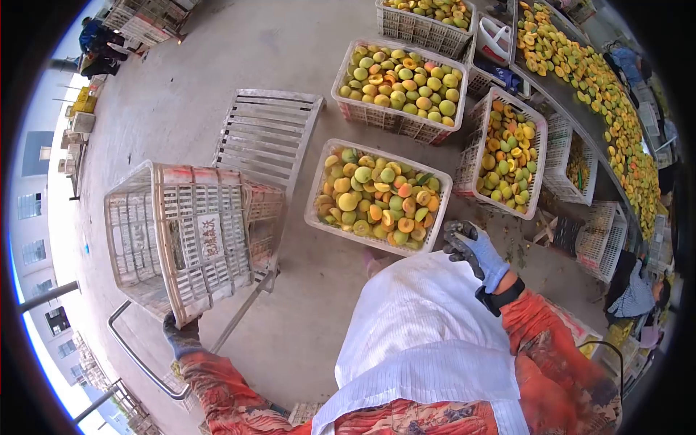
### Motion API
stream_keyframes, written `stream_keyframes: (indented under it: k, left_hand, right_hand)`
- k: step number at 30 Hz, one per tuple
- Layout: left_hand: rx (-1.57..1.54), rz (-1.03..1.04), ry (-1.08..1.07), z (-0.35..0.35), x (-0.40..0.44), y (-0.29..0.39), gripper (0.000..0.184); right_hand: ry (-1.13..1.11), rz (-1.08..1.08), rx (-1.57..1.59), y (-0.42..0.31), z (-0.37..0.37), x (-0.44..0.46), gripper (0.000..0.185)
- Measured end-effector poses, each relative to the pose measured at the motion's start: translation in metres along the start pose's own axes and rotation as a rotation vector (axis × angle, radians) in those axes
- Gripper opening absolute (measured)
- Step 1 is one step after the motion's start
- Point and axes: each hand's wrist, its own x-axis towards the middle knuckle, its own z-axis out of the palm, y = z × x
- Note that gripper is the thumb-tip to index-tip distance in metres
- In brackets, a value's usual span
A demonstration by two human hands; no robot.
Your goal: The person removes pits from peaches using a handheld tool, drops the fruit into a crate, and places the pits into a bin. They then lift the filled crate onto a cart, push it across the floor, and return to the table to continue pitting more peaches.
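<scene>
My left hand, in a grey glove, is closed on the lower edge of a plastic crate. That crate is tipped on its side by a metal slatted cart, and no fruit shows in it. My right hand, in a blue-grey glove with dark fingers, hangs in front of my white apron. Its fingers are loosely bent and apart, with nothing visible in them. Just beyond it stands a white crate full of yellow-green, peach-like fruit, some of it halved.
More fruit-filled crates stand ahead, one behind the nearest and another to the right. A long table heaped with halved fruit curves along the right, with people beside it. A person bends at the far left near stacked crates.
</scene>
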Motion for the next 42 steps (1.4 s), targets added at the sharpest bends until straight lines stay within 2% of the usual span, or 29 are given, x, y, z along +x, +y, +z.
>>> stream_keyframes:
  k: [1,2,3,4,6,7,9,10,12,14,17,19,20,22,24,26,28,29,30,31,32,33,34,35,36,37,39,40,42]
  left_hand:
    - [-0.094,-0.08,0.098,-0.021,0.05,-0.036,0.043]
    - [-0.208,-0.193,0.138,-0.05,0.098,-0.077,0.047]
    - [-0.274,-0.23,0.155,-0.021,0.099,-0.098,0.047]
    - [0.24,0.02,0.029,-0.031,0.12,-0.15,0.045]
    - [-0.346,-0.225,0.208,0.049,0.078,-0.121,0.043]
    - [-0.342,-0.231,0.205,0.067,0.064,-0.111,0.043]
    - [-0.363,-0.193,0.05,0.089,0.051,-0.089,0.042]
    - [-0.358,-0.182,0.037,0.091,0.053,-0.084,0.042]
    - [-0.29,-0.258,-0.214,0.084,0.056,-0.077,0.04]
    - [-0.192,-0.227,-0.236,0.076,0.059,-0.082,0.033]
    - [-0.1,-0.22,-0.136,0.089,0.043,-0.08,0.026]
    - [-0.148,-0.268,0.072,0.066,0.057,-0.094,0.046]
    - [-0.137,-0.267,0.07,0.048,0.081,-0.12,0.046]
    - [-0.028,-0.174,-0.643,0.017,0.134,-0.175,0.045]
    - [0.249,-0.214,-0.391,0.076,0.107,-0.234,0.037]
    - [0.467,-0.37,-0.219,0.201,0.042,-0.236,0.035]
    - [0.633,-0.4,-0.3,0.239,0.075,-0.277,0.038]
    - [0.753,-0.408,-0.372,0.262,0.103,-0.301,0.042]
    - [0.721,-0.346,-0.461,0.252,0.162,-0.346,0.045]
    - [0.682,-0.283,-0.549,0.242,0.221,-0.391,0.048]
    - [0.637,-0.223,-0.634,0.235,0.276,-0.432,0.051]
    - [0.757,-0.054,-0.411,0.28,0.251,-0.424,0.054]
    - [0.941,-0.042,-0.428,0.3,0.262,-0.424,0.055]
    - [0.861,-0.095,-0.397,0.32,0.254,-0.423,0.055]
    - [0.78,-0.147,-0.365,0.336,0.248,-0.426,0.056]
    - [0.789,-0.145,-0.369,0.342,0.258,-0.433,0.056]
    - [0.755,-0.177,-0.521,0.346,0.272,-0.45,0.046]
    - [0.768,-0.183,-0.522,0.356,0.269,-0.45,0.046]
    - [0.81,-0.224,-0.516,0.373,0.257,-0.45,0.03]
  right_hand:
    - [0.125,0.08,0.007,0.017,-0.027,-0.005,0.021]
    - [0.203,0.083,-0.076,0.037,-0.056,-0.011,0.021]
    - [0.284,0.081,-0.159,0.054,-0.081,-0.02,0.022]
    - [0.306,0.081,-0.157,0.066,-0.099,-0.032,0.022]
    - [0.471,0.153,-0.138,0.081,-0.127,-0.054,0.019]
    - [0.478,0.156,-0.136,0.085,-0.133,-0.063,0.019]
    - [0.577,0.188,-0.04,0.1,-0.139,-0.072,0.019]
    - [0.574,0.182,-0.022,0.114,-0.147,-0.073,0.019]
    - [0.514,0.177,0.056,0.142,-0.167,-0.064,0.019]
    - [0.51,0.174,0.076,0.15,-0.171,-0.052,0.018]
    - [0.465,0.189,0.06,0.152,-0.17,-0.034,0.019]
    - [0.436,0.163,0.131,0.174,-0.183,-0.03,0.019]
    - [0.419,0.095,0.16,0.179,-0.192,-0.026,0.02]
    - [0.433,0.083,0.157,0.195,-0.199,-0.017,0.021]
    - [0.503,0.127,0.18,0.219,-0.197,0.008,0.021]
    - [0.54,0.102,0.228,0.251,-0.187,0.05,0.022]
    - [0.593,0.078,0.271,0.301,-0.176,0.091,0.022]
    - [0.683,-0.009,0.034,0.331,-0.174,0.123,0.023]
    - [0.76,-0.105,-0.207,0.345,-0.171,0.164,0.023]
    - [0.652,-0.02,0.138,0.29,-0.139,0.174,0.031]
    - [0.642,-0.043,0.154,0.293,-0.133,0.21,0.031]
    - [0.719,-0.127,0.023,0.302,-0.129,0.239,0.043]
    - [0.798,-0.199,-0.111,0.313,-0.126,0.26,0.057]
    - [0.827,-0.289,-0.137,0.316,-0.127,0.282,0.056]
    - [0.741,-0.228,0.107,0.285,-0.115,0.287,0.05]
    - [0.779,-0.246,0.075,0.282,-0.114,0.302,0.046]
    - [0.818,-0.25,0.043,0.285,-0.12,0.321,0.042]
    - [0.75,-0.259,0.074,0.287,-0.126,0.325,0.039]
    - [0.691,-0.241,0.108,0.29,-0.137,0.335,0.035]
